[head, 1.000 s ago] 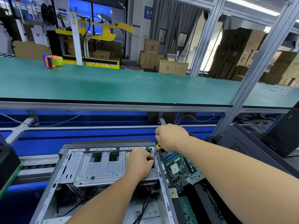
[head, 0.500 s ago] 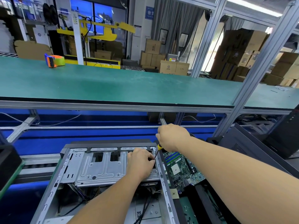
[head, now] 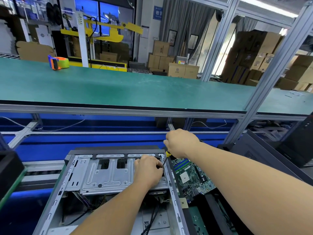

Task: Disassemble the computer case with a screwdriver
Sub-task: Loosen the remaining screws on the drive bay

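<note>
Open computer case (head: 55, 199), bare stamped sheet metal, lies on the blue conveyor. Right hand (head: 182, 143) fists the screwdriver (head: 166, 158), yellow collar, thin dark shaft angled down at the case's far right corner. Left hand (head: 149, 170) curled, pinching near the tip on ribbed silver drive cage (head: 108, 177). Green motherboard (head: 191, 177) beside the case's right wall.

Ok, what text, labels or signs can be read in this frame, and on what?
"收", then a second character cut off: white on the blue wall sign.
Cardboard box: printed logo, too small to read.
Red-and-yellow sticker behind that box: blurred.
Circuit board: markings too small to read.
Nothing else is legible.
</note>
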